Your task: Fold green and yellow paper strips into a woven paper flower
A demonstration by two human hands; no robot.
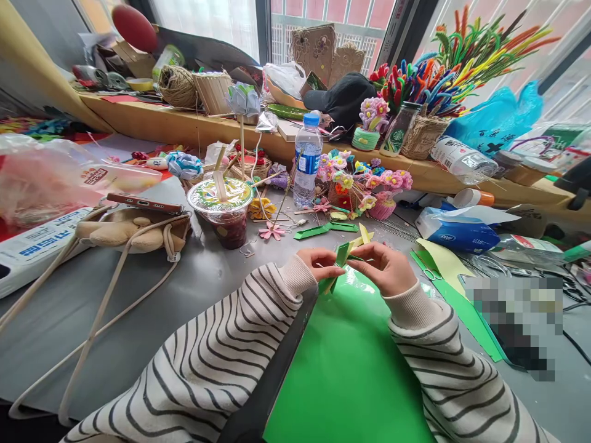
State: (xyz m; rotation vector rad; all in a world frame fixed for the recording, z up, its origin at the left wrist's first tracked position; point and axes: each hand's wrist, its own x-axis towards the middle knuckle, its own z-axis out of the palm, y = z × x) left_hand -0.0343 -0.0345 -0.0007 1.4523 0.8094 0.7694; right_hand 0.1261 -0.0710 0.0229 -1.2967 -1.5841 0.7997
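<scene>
— Paper first: what are we holding?

— Folded green paper strip (pixel 342 253), pinched between both our hands just above the near end of the gray table (pixel 217 277). Our left hand (pixel 318 263) grips its left side with thumb and fingertips drawn narrow onto it; our right hand (pixel 385 267) does the same from the right, fingers curled close around the fold. A pale yellow strip (pixel 364 237) pokes up and away from the same bundle.

— And right under our hands?

— We see a large green sheet (pixel 346 363) lying flat, running toward us between our striped sleeves (pixel 221 357). A dark band crosses its left edge; we cannot tell what that is.

— Farther out?

— Just beyond our fingers lie loose green paper pieces (pixel 325 229) and a small pink paper flower (pixel 272 231). Left of those stands a sealed plastic cup (pixel 222 212) with a dark drink, straw upright. Near it a beige bag (pixel 133 231) rests with a phone (pixel 143 203) on top. Behind the pieces we have a water bottle (pixel 308 160), upright, beside a cluster of pink and yellow handmade flowers (pixel 364 184). To the right sits a blue tissue pack (pixel 457 231). On the wooden sill (pixel 194 126) well beyond, we see a ball of twine (pixel 176 86) and a bunch of coloured pipe cleaners (pixel 462 55).
</scene>
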